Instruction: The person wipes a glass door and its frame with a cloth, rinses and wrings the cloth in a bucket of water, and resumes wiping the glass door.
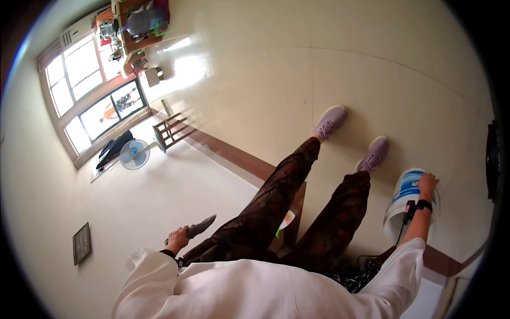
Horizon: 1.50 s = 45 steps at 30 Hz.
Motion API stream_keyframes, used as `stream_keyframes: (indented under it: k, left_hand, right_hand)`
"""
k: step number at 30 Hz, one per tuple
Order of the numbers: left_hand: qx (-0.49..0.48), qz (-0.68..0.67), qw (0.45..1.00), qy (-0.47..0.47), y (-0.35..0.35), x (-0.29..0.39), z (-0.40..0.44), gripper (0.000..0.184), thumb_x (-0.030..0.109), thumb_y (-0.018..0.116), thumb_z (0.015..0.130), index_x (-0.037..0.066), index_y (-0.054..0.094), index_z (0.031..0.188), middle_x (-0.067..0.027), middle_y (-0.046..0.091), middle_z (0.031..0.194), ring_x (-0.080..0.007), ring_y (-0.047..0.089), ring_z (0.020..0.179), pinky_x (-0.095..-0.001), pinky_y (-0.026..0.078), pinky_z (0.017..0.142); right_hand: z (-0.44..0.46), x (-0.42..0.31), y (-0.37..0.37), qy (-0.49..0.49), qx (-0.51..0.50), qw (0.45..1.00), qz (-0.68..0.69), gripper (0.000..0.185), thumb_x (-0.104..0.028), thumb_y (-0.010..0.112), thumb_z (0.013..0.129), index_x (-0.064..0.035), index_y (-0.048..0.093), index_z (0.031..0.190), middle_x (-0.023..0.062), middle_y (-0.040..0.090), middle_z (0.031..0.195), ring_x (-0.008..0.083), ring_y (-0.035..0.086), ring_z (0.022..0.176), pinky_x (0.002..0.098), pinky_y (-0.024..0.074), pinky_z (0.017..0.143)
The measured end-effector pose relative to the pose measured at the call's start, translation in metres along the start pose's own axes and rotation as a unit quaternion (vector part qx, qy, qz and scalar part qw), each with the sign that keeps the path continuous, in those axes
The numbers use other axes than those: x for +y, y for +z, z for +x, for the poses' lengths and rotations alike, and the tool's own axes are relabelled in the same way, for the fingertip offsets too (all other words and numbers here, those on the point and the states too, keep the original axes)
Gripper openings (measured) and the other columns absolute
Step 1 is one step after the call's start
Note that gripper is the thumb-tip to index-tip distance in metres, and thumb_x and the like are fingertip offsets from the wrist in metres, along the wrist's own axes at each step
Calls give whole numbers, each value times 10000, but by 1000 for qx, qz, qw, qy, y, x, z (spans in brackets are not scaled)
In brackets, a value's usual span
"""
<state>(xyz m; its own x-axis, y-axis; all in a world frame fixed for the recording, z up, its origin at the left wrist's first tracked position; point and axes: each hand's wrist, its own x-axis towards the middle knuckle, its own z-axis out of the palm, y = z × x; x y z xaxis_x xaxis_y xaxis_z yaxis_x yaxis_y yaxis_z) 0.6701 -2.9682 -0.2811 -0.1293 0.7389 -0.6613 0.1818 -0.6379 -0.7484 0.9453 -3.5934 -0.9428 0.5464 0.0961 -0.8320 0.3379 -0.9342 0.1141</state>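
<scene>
My left hand [177, 240] is closed around a grey, trowel-like tool [202, 227] whose pointed blade sticks out past my fingers. On the other side, my right hand [426, 184] has its fingers curled at a white bucket [397, 198] with a blue label. What the fingers grip on the bucket is partly hidden, though a thin handle shows at its rim. The bucket's mouth faces toward my body, and its inside looks pale.
A floor fan [135, 154] and a wooden stool [170, 133] stand by the wall and windows. Farther up, a wooden table [130, 45] bears a large water bottle [143, 22] and clutter. A framed picture [82, 243] hangs on the wall. A black object [493, 159] lies at the right edge.
</scene>
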Motion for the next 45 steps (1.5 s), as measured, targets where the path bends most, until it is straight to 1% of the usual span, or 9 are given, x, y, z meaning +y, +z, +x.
stream_keyframes:
  k: [6,11,14,16,26,32,36,41,45]
  left_hand:
    - [28,-42,997,54,-4,3,9,332,159,545,749,151,541,1081,-142,591,993,-345,583,924,-451,463,780]
    - [106,-129,979,117,-16,22,18,338,145,537,752,147,538,1090,-144,592,989,-346,585,919,-451,464,775]
    - [137,-188,962,144,-16,30,11,336,148,533,753,145,537,1089,-144,592,988,-344,585,919,-451,464,771]
    - [155,-223,952,140,-10,18,5,333,151,532,752,146,540,1085,-141,595,982,-342,585,919,-451,463,769]
    - [124,-387,910,82,81,-43,-36,293,154,553,707,135,605,994,-150,624,963,-340,591,923,-433,467,781]
    - [25,-495,866,70,184,-73,-49,278,159,579,688,86,608,954,-183,626,955,-366,590,900,-469,459,778]
    - [-26,-559,828,30,245,-67,-20,326,215,594,669,106,615,975,-172,620,1004,-351,600,924,-461,472,789]
    - [-137,-580,799,79,267,-89,53,403,258,568,669,184,619,1062,-143,608,1082,-333,504,1118,-453,455,863]
    - [-81,-625,776,28,200,-191,140,362,244,563,687,169,613,1039,-124,636,1003,-306,599,944,-428,468,800]
  right_hand:
    - [-52,29,-63,-99,-125,987,6,234,-231,575,700,-90,684,852,102,657,935,281,628,870,402,504,721]
    - [-181,45,-82,-228,-321,918,42,369,-365,631,664,-77,685,887,142,648,946,303,615,892,379,482,802]
    - [-271,22,-60,-56,-181,974,121,494,-295,692,599,-93,605,1042,147,609,1068,315,548,1038,465,414,882]
    - [-298,-6,-99,-47,-75,984,153,356,-272,631,641,-74,642,937,186,632,930,363,590,911,452,457,802]
    - [-328,-30,-241,-128,-45,964,227,440,-355,643,679,-34,600,976,231,605,976,391,565,942,451,451,821]
    - [-369,-92,-353,-154,-58,980,113,459,-374,631,697,-35,610,1006,224,610,979,386,566,956,436,451,825]
    - [-366,-159,-445,-262,-32,964,39,464,-384,630,689,-93,624,1051,221,607,1008,369,568,973,420,453,843]
    - [-364,-288,-571,-229,-30,970,-69,507,-456,626,699,-68,642,1025,196,622,1002,350,572,977,407,444,848]
    - [-319,-405,-656,-217,-10,971,-100,389,-417,625,709,-33,660,756,160,638,729,282,616,634,376,476,598]
